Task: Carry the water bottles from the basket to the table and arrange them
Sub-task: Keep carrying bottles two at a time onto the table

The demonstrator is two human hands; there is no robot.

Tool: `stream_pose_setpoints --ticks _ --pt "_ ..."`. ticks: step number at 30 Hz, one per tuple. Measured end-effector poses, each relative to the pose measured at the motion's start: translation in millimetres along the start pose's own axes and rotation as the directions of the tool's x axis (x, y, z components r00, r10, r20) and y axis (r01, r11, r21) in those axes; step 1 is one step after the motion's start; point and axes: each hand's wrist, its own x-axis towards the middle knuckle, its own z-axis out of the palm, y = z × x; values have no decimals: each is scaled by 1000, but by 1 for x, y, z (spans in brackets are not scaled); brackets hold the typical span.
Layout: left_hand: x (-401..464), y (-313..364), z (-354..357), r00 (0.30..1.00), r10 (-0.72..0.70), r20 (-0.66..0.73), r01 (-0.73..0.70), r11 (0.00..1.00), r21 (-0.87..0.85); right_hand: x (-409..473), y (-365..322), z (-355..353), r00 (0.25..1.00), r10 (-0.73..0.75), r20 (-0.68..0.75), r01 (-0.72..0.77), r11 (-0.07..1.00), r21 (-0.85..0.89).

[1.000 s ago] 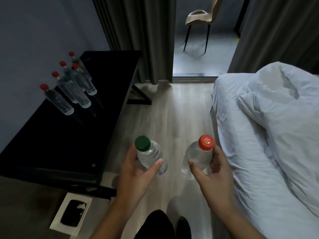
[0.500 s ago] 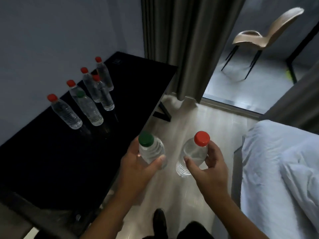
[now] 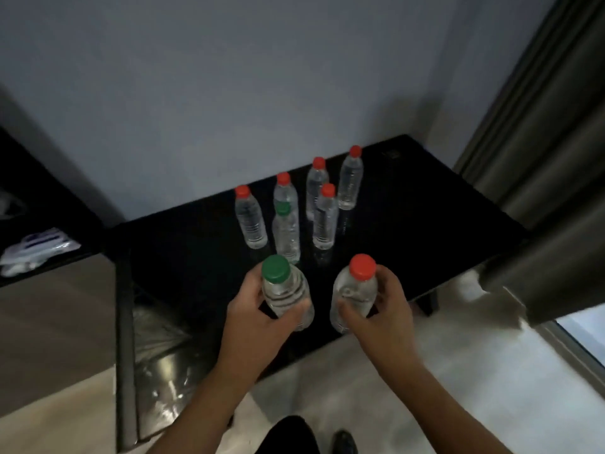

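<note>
Now at the carrying step's end, the left hand [image 3: 258, 309] wraps a green-capped bottle [image 3: 284, 293] and the right hand [image 3: 381, 309] a red-capped one [image 3: 355, 290] over the table [image 3: 425, 217], so next, I judge, each needs setting upright just before the six bottles [image 3: 288, 211] beyond.

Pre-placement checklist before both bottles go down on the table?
1. Left hand grip on green-capped bottle: ok, fingers wrapped around the body.
2. Right hand grip on red-capped bottle: ok.
3. Both held bottles upright, caps on: ok.
4. Bare space on black table in front of the group: ok, near edge is bare.
5. Six bottles already standing, none tipped: ok.
6. Clearance between held bottles and front row: cannot tell, the green-capped one overlaps it in view.
</note>
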Motion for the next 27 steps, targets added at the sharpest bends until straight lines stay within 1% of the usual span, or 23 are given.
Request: stream_pose_setpoints --ticks 2,6,8,11,15,21,23,27 --pt "15 -8 -8 995 -50 -83 52 998 20 27 1 15 995 -4 99 8 999 -35" --pt "49 -30 -22 972 -157 -173 160 987 4 77 9 53 969 20 248 0 997 -81" --pt "67 -47 -30 958 -202 -203 206 978 2 96 14 77 952 55 301 -20 993 -117" --pt "92 -71 -37 931 -265 -250 272 962 -6 122 27 109 933 36 359 38 980 -196" --pt "121 -101 -39 902 -318 -293 329 944 -13 147 36 139 887 79 456 57 960 -276" --pt "142 -130 -38 881 -350 -317 377 926 25 161 42 163 873 61 485 97 950 -296" --pt "144 -133 -38 886 -351 -301 380 924 40 161 44 164 861 70 503 97 949 -299" --pt "143 -130 -39 901 -349 -257 376 924 63 160 35 157 849 57 525 84 967 -242"
